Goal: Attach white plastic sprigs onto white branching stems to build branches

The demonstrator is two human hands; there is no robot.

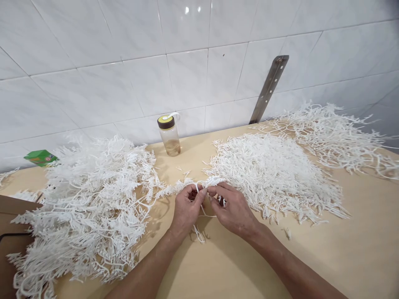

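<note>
My left hand (pixel 188 206) and my right hand (pixel 232 207) meet at the middle of the table, fingertips almost touching. Each pinches part of a white branching plastic strand (pixel 199 236), which loops over the left fingers and dangles below the hands. Where exactly each fingertip grips is partly hidden. Just behind the fingers, more white strands (pixel 176 188) trail left toward a big tangled heap of strands (pixel 102 199). Beyond my right hand lies a flatter pile of short white pieces (pixel 271 170).
A clear bottle (pixel 170 139) with a dark and yellow lid stands near the wall. Loose white strands (pixel 339 133) spread at the far right. A metal bracket (pixel 269 89) leans on the tiled wall. A green box (pixel 41 158) and a brown carton (pixel 15 216) are at the left.
</note>
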